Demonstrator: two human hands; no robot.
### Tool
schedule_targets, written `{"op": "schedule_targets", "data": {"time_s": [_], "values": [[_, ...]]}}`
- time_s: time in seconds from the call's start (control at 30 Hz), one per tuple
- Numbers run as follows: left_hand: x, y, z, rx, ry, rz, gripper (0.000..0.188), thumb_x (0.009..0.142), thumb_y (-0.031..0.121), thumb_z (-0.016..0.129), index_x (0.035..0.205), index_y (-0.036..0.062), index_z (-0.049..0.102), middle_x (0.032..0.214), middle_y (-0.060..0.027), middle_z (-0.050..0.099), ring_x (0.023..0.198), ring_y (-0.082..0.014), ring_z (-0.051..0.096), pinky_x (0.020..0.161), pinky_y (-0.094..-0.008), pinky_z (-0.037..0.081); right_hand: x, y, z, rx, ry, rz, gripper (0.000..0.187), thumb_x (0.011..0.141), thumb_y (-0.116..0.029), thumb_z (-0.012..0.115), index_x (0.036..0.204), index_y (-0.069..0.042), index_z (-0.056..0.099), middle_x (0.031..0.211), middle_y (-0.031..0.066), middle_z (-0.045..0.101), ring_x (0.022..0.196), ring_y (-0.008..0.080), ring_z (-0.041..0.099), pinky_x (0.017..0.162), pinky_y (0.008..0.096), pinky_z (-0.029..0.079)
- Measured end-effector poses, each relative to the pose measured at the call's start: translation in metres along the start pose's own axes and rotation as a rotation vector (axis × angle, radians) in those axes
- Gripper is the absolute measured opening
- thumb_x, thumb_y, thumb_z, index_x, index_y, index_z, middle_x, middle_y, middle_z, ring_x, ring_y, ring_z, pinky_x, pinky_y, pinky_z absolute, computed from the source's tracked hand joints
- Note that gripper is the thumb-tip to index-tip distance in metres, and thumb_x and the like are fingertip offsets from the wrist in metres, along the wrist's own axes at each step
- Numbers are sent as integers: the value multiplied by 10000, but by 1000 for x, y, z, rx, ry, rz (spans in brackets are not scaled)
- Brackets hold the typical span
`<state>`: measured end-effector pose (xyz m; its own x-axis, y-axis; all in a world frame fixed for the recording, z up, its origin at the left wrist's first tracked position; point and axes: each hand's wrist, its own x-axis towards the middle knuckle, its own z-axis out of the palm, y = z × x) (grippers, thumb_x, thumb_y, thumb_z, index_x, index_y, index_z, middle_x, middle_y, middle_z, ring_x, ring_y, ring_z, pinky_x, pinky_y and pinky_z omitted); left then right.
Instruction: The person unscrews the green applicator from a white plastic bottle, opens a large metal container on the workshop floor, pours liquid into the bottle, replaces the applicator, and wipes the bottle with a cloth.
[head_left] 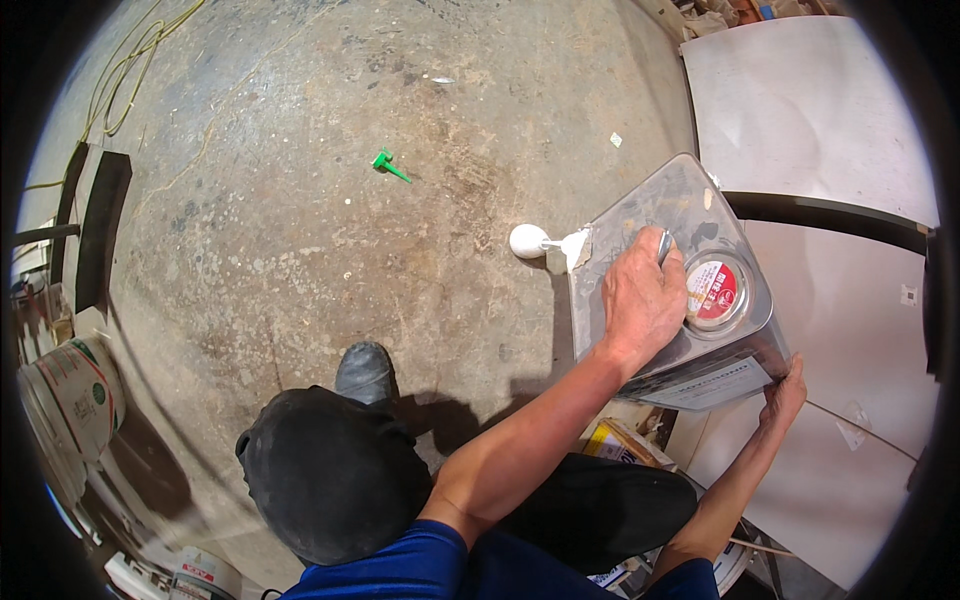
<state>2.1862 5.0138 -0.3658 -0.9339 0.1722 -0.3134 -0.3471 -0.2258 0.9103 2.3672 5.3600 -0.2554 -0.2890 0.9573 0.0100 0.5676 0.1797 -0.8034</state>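
Note:
A square metal can (640, 215) is tilted toward the left, its top facing me. My left hand (645, 300) is closed round the handle on its top, beside a round cap (712, 290) with a red and white label. My right hand (787, 392) grips the can's lower right edge, its fingers partly hidden behind it. White stuff (575, 247) coats the can's left corner, and a narrow white strand joins it to a rounded white blob (527, 241). Whether the blob is liquid or a separate vessel, I cannot tell.
A green plastic piece (386, 163) lies on the stained concrete floor (450, 130). White panels (810, 110) stand at the right. Buckets (75, 395) line the left, below a yellow cord (120, 70). My black-clad knees (330, 475) and boot (366, 372) are near the can.

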Motion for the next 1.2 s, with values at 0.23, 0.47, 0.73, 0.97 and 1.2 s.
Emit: {"op": "schedule_targets", "data": {"time_s": [0.23, 0.47, 0.73, 0.97, 1.2], "values": [[0, -2, 3, 5, 17, 29, 184, 963, 176, 581, 1037, 9, 601, 870, -235, 663, 787, -394, 650, 773, -473, 499, -8, -5, 3, -25, 6, -5, 437, 961, -474, 689, 965, -36, 685, 834, 32, 631, 652, 120, 553, 535, 267, 412], [0, 1, 2, 0, 4, -2, 187, 961, 182, 588, 1028, 8, 598, 849, -227, 659, 757, -376, 646, 752, -475, 496, -19, -10, 12, 6, 28, -33, 452, 955, -485, 691, 955, -33, 684, 812, 29, 617, 625, 113, 527, 517, 266, 390], [0, 0, 2, 4, -2, 5, 186, 961, 178, 592, 1027, 4, 598, 847, -228, 653, 764, -382, 642, 751, -476, 494, -13, -6, 10, -2, 45, -16, 459, 957, -485, 687, 985, -27, 689, 829, 29, 617, 619, 112, 520, 509, 265, 385], [0, -1, 2, 2, 6, 8, 189, 960, 178, 592, 1037, 6, 601, 852, -225, 655, 763, -376, 640, 751, -472, 494, -11, -5, 6, -53, 27, -7, 468, 952, -484, 694, 1020, -21, 701, 835, 27, 616, 617, 112, 514, 501, 266, 378], [0, 0, 2, -14, -3, -11, 177, 962, 175, 587, 1021, 9, 603, 857, -220, 660, 755, -362, 641, 747, -458, 498, -8, -1, 5, -32, 44, -11, 461, 959, -477, 689, 1016, -20, 702, 849, 31, 630, 636, 113, 535, 511, 265, 389]]}}
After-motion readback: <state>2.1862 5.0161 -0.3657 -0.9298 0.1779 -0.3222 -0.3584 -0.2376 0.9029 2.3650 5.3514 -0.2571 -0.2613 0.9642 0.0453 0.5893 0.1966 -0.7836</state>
